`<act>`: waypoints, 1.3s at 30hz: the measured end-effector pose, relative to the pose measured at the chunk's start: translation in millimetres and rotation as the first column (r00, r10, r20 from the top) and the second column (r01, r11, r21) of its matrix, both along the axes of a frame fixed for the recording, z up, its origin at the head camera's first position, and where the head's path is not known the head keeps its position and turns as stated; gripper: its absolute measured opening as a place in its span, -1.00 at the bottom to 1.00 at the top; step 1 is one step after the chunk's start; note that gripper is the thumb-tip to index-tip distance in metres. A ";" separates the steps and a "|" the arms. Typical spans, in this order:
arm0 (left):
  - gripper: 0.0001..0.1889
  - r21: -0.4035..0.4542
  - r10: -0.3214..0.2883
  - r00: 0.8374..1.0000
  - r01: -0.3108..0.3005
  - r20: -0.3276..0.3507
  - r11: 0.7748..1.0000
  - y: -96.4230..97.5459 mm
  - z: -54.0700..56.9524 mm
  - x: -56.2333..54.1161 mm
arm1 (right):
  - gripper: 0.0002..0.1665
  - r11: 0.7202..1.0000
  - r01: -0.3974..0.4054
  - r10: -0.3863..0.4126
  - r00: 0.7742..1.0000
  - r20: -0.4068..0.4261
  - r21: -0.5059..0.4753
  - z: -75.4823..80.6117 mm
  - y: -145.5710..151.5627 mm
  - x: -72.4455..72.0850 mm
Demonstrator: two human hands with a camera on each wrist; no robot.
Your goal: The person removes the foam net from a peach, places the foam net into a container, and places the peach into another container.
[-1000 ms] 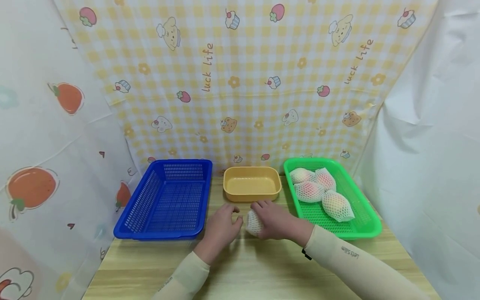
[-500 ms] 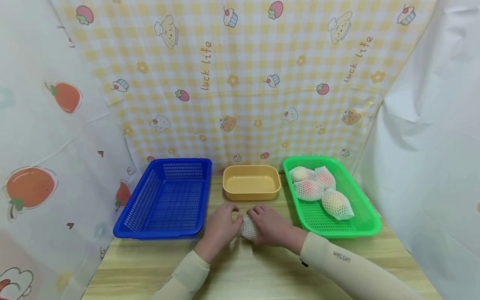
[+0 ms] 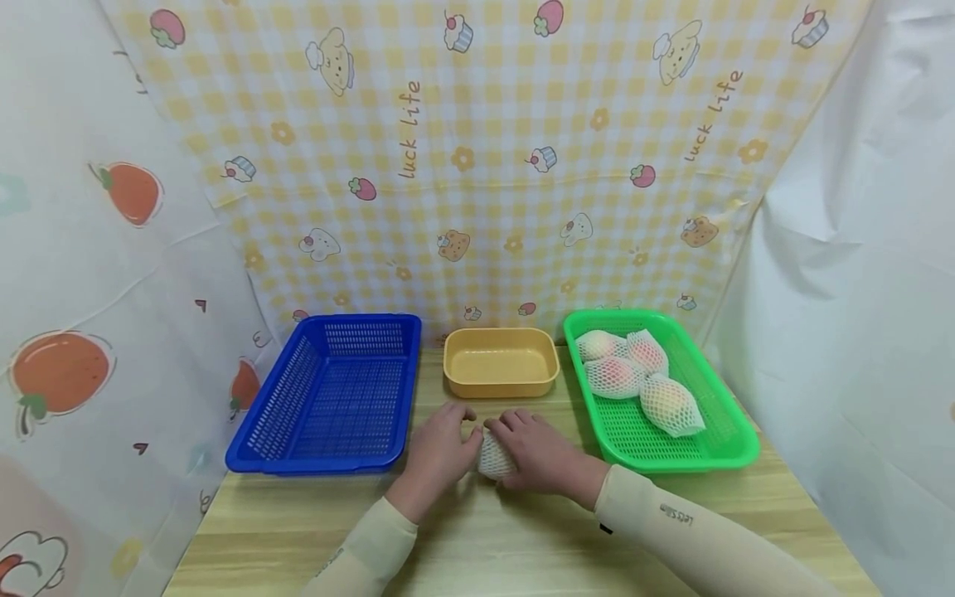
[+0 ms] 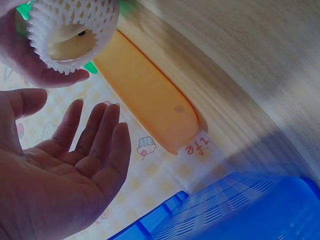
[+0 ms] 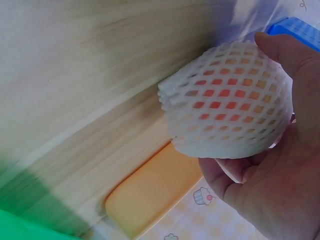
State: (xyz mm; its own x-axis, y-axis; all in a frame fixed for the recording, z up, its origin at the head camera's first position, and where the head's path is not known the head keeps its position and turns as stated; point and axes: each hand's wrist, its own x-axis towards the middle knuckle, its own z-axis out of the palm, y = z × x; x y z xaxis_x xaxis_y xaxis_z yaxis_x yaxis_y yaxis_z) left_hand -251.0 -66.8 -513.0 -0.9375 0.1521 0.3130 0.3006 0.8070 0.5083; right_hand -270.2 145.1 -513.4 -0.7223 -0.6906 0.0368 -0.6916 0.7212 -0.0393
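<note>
My right hand [image 3: 545,454] grips a round fruit [image 5: 227,102] in a white foam net, just over the wooden table in front of the yellow box. Through the mesh the fruit looks yellow with red patches. In the right wrist view the thumb lies along one side of it and the fingers curl under the other. The net's open end faces my left hand, and in the left wrist view it bares pale yellow skin with a small dark spot [image 4: 81,33]. My left hand [image 3: 440,448] is beside the fruit with fingers loosely bent and nothing in them.
A blue basket [image 3: 399,439] stands at the left, its mesh floor bare. The yellow box [image 3: 501,390] sits at the back middle. On the right, a green basket [image 3: 727,414] holds several net-wrapped fruits [image 3: 670,406]. A checked cloth [image 3: 515,207] hangs behind.
My right hand has shifted slightly left and toward me with the fruit, bringing it closer to my left hand. The left hand has barely moved.
</note>
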 end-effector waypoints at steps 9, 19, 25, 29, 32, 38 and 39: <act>-0.78 -0.013 -0.004 1.000 0.004 -0.011 1.000 -0.6 -0.8 0.1 | 0.12 0.991 0.038 -0.031 0.998 0.056 -0.128 3.5 2.5 3.8; -0.77 0.018 -0.016 1.000 0.016 0.004 1.000 -1.3 2.6 0.6 | 0.18 0.955 0.046 -0.031 0.998 0.054 -0.292 6.2 15.2 -3.0; -0.77 0.028 -0.020 1.000 0.020 -0.001 0.999 -2.0 2.5 -0.1 | 0.25 0.937 0.060 -0.042 0.997 0.057 -0.344 15.7 26.7 -4.3; -0.76 0.035 -0.003 1.000 0.003 -0.002 0.999 -2.6 4.0 0.6 | 0.26 0.906 0.057 -0.034 0.998 0.062 -0.419 23.9 37.5 -4.6; -0.76 0.037 0.008 1.000 -0.008 0.002 0.999 -2.9 5.5 1.6 | 0.25 0.852 0.044 -0.003 0.997 0.080 -0.521 28.6 48.3 -4.1; -0.76 0.042 0.007 1.000 -0.007 -0.006 0.999 -4.2 7.3 3.3 | 0.23 0.778 0.046 0.031 0.993 0.111 -0.627 31.8 66.5 -3.0; -0.77 0.043 0.007 1.000 -0.007 -0.010 0.999 -4.5 7.2 3.3 | 0.22 0.778 0.050 0.032 0.992 0.119 -0.626 31.8 68.0 -2.8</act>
